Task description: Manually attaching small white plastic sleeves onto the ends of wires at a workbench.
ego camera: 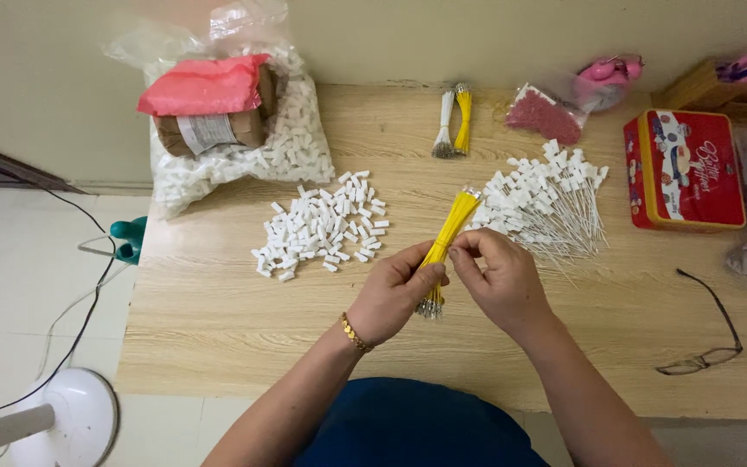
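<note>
1. At table centre, left hand clamps a yellow wire bundle, fingers closed round its lower half; right hand pinches a strand near the middle
2. Judgement: a firm left grip, with one strand drawn at a time, avoids tangles
3. Loose white connectors lie at 10 o'clock of the hands, finished white wires at 2
4. Wooden table meets a pale wall; red tin and glasses at right

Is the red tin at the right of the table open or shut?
Shut: the red tin lies flat with its printed lid covering the whole top, nothing inside showing.
</note>
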